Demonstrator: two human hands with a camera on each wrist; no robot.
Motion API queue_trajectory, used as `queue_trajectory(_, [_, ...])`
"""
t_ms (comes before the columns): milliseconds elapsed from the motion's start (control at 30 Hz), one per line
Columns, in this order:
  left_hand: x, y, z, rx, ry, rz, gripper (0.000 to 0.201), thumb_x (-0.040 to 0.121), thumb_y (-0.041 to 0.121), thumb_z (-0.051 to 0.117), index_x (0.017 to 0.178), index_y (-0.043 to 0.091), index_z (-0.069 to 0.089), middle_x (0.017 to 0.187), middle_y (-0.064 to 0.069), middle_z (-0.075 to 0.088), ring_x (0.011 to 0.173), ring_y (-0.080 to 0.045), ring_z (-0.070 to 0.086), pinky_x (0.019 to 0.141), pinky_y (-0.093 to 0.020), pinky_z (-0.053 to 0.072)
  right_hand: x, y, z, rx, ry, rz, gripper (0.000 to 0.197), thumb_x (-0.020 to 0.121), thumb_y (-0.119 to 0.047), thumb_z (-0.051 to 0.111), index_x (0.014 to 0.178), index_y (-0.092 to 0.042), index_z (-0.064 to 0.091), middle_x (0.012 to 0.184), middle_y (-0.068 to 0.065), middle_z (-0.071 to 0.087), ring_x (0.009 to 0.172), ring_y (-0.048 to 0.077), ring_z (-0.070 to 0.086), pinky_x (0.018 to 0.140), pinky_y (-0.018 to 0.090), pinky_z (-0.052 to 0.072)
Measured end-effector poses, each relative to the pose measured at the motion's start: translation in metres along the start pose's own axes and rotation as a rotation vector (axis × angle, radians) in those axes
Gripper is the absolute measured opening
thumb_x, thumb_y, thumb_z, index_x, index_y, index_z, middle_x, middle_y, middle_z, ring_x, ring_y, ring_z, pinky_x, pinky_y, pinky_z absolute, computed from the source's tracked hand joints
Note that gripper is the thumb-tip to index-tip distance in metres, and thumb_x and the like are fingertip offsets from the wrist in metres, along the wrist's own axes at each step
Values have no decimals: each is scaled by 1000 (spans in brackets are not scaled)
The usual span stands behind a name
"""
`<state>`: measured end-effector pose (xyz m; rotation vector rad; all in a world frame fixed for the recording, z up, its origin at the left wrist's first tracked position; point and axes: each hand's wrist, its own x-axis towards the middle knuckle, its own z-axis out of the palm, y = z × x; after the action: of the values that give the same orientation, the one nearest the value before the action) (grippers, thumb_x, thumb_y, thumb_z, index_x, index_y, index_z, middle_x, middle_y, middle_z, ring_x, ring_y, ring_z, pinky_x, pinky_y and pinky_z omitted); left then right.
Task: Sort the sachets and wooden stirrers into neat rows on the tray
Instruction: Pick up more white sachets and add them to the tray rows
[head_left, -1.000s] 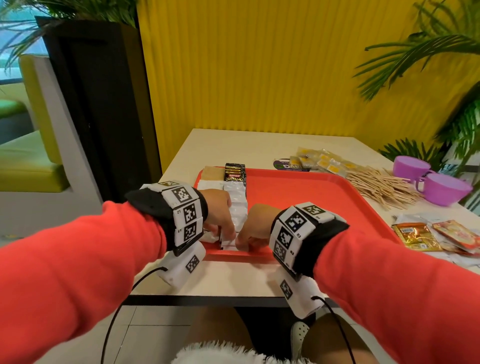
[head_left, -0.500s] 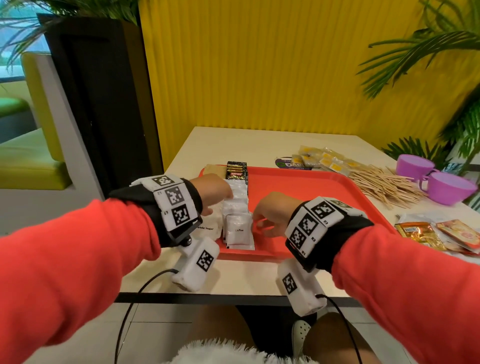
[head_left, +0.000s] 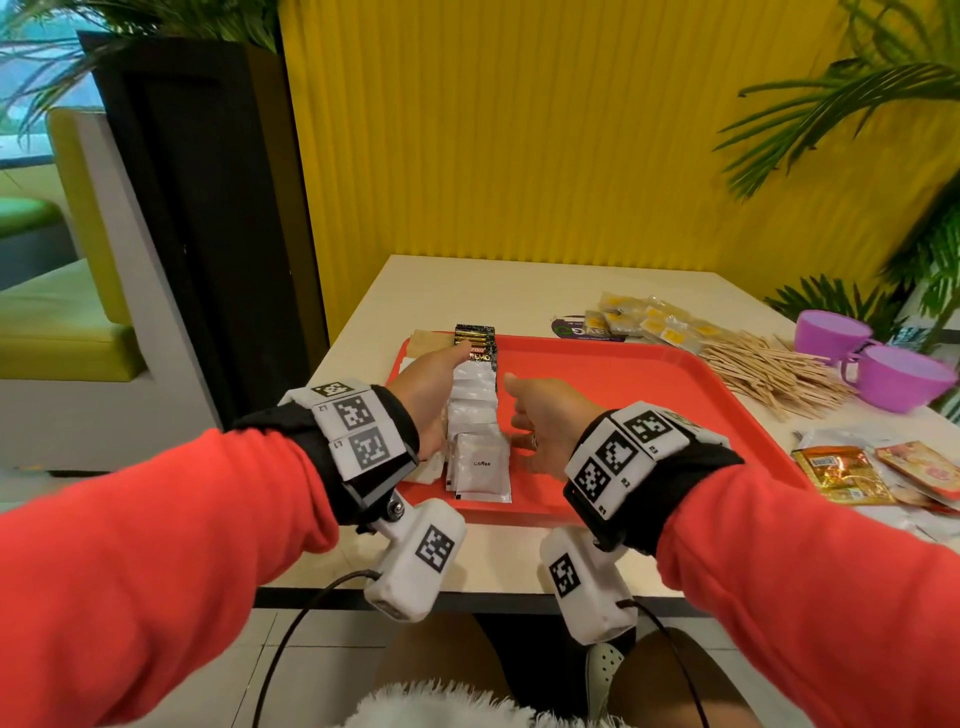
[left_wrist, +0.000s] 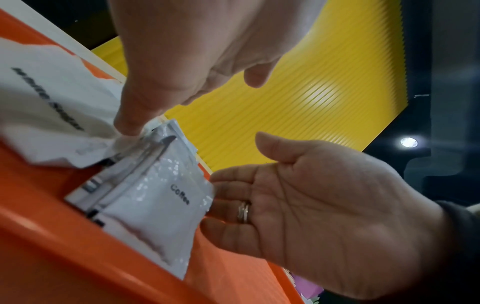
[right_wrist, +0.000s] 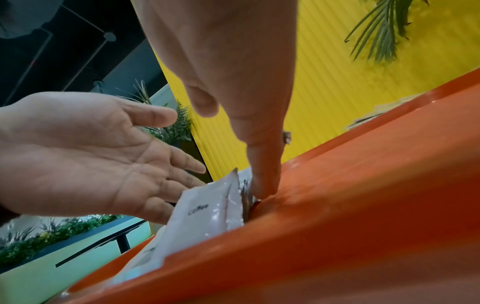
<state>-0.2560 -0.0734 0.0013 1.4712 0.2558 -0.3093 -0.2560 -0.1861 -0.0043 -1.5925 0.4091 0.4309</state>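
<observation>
left hand (head_left: 434, 395): flat, fingers straight, set edge-on against the left side of the sachet row (head_left: 475, 415); holds nothing.
right hand (head_left: 545, 431): flat, palm facing left, fingers straight, fingertips at the right edge of the row; nothing held.
row: white glossy pouches, overlapped like shingles, running front to back on the left part of the tray (head_left: 623, 395); nearest pouch reads "Coffee" (head_left: 482, 463); dark pouches (head_left: 475, 343) at the far end.
tray: red-orange smooth plastic, raised rim, on a pale table (head_left: 519, 286).
stirrers (head_left: 769, 371): thin pale wooden sticks in a loose heap on the table, just right of the tray.
other sachets: yellow ones (head_left: 649, 322) behind the tray, orange foil ones (head_left: 847, 475) to the right, all off the tray.
cups (head_left: 878, 364): two purple, beyond the stirrers.
left wrist view only: ring on a right finger (left_wrist: 244, 211); crumpled white packet (left_wrist: 52, 107) left of the row.
right wrist view only: right little finger (right_wrist: 265, 168) pressed down to the tray floor beside the pouches.
</observation>
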Motion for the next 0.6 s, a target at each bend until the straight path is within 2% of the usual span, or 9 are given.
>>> queue_trajectory(67, [3, -2, 0, -34, -50, -35, 59, 97, 45, 38, 148, 20, 22, 150, -9, 32, 132, -25, 41, 93, -36, 40, 1, 0, 1, 61, -61, 25, 32, 98, -41, 38, 97, -10, 46, 80, 4, 46, 78, 19, 47, 74, 31, 42])
queue_trajectory(133, [5, -5, 0, -62, -100, -51, 54, 95, 48, 39, 142, 20, 37, 129, -11, 55, 105, -27, 60, 74, -32, 49, 0, 1, 5, 106, -132, 48, 36, 99, -45, 32, 98, -12, 46, 75, 4, 45, 68, 17, 46, 63, 28, 40])
queue_trajectory(200, [5, -5, 0, -59, -97, -48, 50, 95, 49, 40, 134, 19, 45, 123, -11, 60, 100, -27, 63, 73, -34, 51, 2, 2, 9, 114, -157, 44, 34, 98, -48, 30, 103, -17, 43, 77, 3, 42, 68, 16, 44, 59, 30, 38])
queue_trajectory(267, [7, -3, 0, -32, -60, -20, 42, 96, 46, 40, 129, 21, 44, 115, -8, 60, 95, -23, 61, 75, -33, 50, 6, 0, 8, 83, -97, 24, 38, 98, -47, 31, 82, -15, 42, 71, 2, 37, 62, 16, 39, 55, 28, 34])
queue_trajectory(300, [7, -3, -1, -29, -42, -7, 45, 96, 45, 40, 135, 23, 38, 105, -6, 59, 87, -20, 59, 71, -31, 48, 8, -3, 7, 78, -59, 13, 41, 98, -46, 31, 72, -15, 37, 69, 2, 36, 60, 16, 37, 54, 28, 32])
queue_trajectory(400, [-1, 1, 2, -26, -38, -31, 32, 97, 45, 40, 121, 25, 42, 81, -4, 54, 72, -18, 55, 63, -30, 46, 13, -7, 4, 45, -24, -21, 43, 99, -45, 32, 65, -18, 32, 66, 2, 34, 59, 16, 35, 55, 28, 30])
queue_trajectory(467, [-3, 1, 3, -55, -64, -60, 32, 96, 45, 40, 115, 20, 47, 93, -8, 60, 79, -21, 59, 70, -30, 47, 12, -7, 4, 28, -55, -36, 44, 99, -44, 32, 65, -16, 35, 64, 2, 35, 55, 17, 34, 53, 27, 29])
queue_trajectory(533, [-5, 4, 3, -51, -27, -46, 33, 97, 41, 40, 125, 24, 43, 116, -10, 58, 103, -24, 57, 87, -33, 45, 11, -9, 5, -42, -77, -39, 43, 98, -45, 33, 70, -13, 42, 66, 3, 38, 59, 18, 38, 57, 26, 32])
queue_trajectory(600, [-7, 9, 1, 23, 79, 10, 47, 98, 37, 41, 141, 20, 33, 145, -7, 38, 135, -23, 35, 109, -37, 28, 13, -13, -1, -184, -50, -53, 37, 97, -45, 37, 97, -11, 53, 90, 8, 52, 87, 25, 51, 75, 32, 38])
